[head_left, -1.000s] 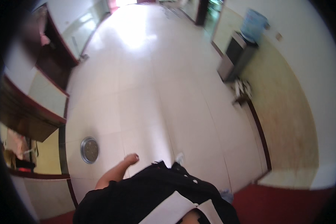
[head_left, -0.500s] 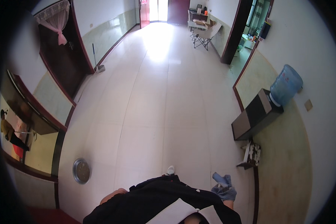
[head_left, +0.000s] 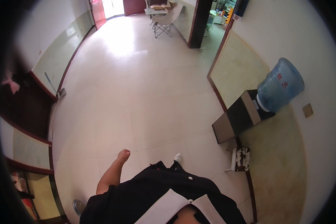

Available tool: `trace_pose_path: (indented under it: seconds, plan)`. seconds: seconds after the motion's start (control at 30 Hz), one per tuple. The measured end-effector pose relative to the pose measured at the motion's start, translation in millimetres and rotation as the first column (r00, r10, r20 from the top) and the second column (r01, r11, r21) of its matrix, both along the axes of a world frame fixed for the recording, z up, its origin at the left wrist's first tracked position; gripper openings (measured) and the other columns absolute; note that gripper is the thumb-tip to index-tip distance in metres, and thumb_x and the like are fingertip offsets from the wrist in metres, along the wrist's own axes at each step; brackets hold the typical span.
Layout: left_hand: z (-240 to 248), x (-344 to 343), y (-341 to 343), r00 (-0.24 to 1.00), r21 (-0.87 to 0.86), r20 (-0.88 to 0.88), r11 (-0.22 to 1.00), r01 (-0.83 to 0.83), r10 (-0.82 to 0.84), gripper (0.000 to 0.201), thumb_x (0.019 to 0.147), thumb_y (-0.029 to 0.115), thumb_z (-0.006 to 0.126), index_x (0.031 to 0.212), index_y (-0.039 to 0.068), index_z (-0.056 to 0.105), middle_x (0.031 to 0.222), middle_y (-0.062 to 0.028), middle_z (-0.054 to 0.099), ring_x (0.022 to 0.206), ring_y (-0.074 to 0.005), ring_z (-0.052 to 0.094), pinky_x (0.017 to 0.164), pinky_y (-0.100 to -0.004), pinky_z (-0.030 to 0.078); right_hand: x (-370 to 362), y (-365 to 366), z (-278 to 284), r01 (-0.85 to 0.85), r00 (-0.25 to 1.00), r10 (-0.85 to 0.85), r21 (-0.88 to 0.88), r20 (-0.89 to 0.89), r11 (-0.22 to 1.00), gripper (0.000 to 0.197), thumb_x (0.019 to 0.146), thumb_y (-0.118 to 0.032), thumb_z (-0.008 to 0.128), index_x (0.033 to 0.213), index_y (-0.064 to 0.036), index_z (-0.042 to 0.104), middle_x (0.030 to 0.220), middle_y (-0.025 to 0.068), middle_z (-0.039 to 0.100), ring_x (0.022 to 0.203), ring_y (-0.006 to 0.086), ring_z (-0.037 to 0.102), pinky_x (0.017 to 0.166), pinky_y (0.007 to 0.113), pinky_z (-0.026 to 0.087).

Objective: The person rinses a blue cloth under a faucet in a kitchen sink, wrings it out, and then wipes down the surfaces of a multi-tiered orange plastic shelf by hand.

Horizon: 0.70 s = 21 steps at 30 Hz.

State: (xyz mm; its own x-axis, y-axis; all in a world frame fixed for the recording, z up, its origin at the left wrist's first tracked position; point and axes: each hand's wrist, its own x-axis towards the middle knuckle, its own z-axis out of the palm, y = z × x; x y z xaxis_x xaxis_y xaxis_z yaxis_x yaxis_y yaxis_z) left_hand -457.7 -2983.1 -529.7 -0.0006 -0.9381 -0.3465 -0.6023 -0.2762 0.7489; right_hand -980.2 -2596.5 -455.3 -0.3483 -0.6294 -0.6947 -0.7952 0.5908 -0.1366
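My left hand (head_left: 124,155) is swung forward over the tiled floor, its fingers curled closed with nothing seen in them. My right hand is out of view, hidden beyond my black top with its white collar. A round metal basin (head_left: 78,206) sits on the floor at the lower left, partly covered by my sleeve. One white shoe (head_left: 178,158) shows below me, a little right of the middle.
Along the right wall stand a water dispenser (head_left: 235,117) with a blue bottle (head_left: 282,86) and a low worn stool (head_left: 241,159). A folding chair (head_left: 168,19) is far ahead. A long-handled dustpan (head_left: 61,93) rests near the dark door (head_left: 26,104) at left.
I have moved forward and the view has turned right; the dispenser is nearer and the basin lower. My left hand has swung forward. My right hand, which held a blue-grey cloth, has left view.
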Motion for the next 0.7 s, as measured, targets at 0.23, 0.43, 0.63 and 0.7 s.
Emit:
trace_pose_path:
  seconds: [0.23,0.43,0.63,0.7]
  plan:
    - [-24,-7,-84,0.928,0.447,0.128,0.855,0.262,-0.351,0.026,0.073,0.027,0.052,0.073,0.003,0.063,0.069,-0.015,0.063,0.063,-0.024,0.059,0.062,-0.0386,0.047,-95,-216,-5,-0.103,0.993,0.109,-0.117,0.048,0.988,0.047,0.08,-0.043,0.05,0.099,-0.0016,0.059,0.09,0.0135,0.06,0.086,0.0313,0.059,0.07,0.038,0.048]
    - [-22,-42,-158,0.952,0.639,0.168,0.764,0.092,-0.256,0.025,0.074,0.025,0.053,0.071,0.003,0.064,0.068,-0.0146,0.063,0.062,-0.0246,0.059,0.06,-0.0383,0.046,-192,-435,-43,0.658,0.695,-0.469,-0.22,0.544,0.72,0.04,0.081,-0.041,0.049,0.096,-0.0061,0.063,0.101,0.0113,0.062,0.093,0.0297,0.06,0.073,0.038,0.049]
    - [-64,-74,-349,0.934,0.693,0.222,0.719,0.049,-0.278,0.026,0.075,0.024,0.053,0.073,0.001,0.065,0.071,-0.0161,0.064,0.065,-0.027,0.061,0.062,-0.0389,0.047,-215,-575,-19,0.574,0.776,-0.462,-0.175,0.43,0.8,0.039,0.079,-0.041,0.051,0.094,-0.0066,0.064,0.102,0.0111,0.062,0.091,0.0292,0.06,0.073,0.038,0.049]
    - [-75,-90,-453,0.93,0.593,0.283,0.805,0.021,-0.233,0.026,0.075,0.024,0.053,0.074,0.001,0.065,0.072,-0.0165,0.064,0.067,-0.0277,0.061,0.063,-0.0391,0.047,-218,-616,-13,0.505,0.822,-0.416,-0.159,0.39,0.848,0.039,0.079,-0.041,0.051,0.093,-0.0068,0.064,0.102,0.011,0.062,0.09,0.0291,0.061,0.073,0.037,0.049]
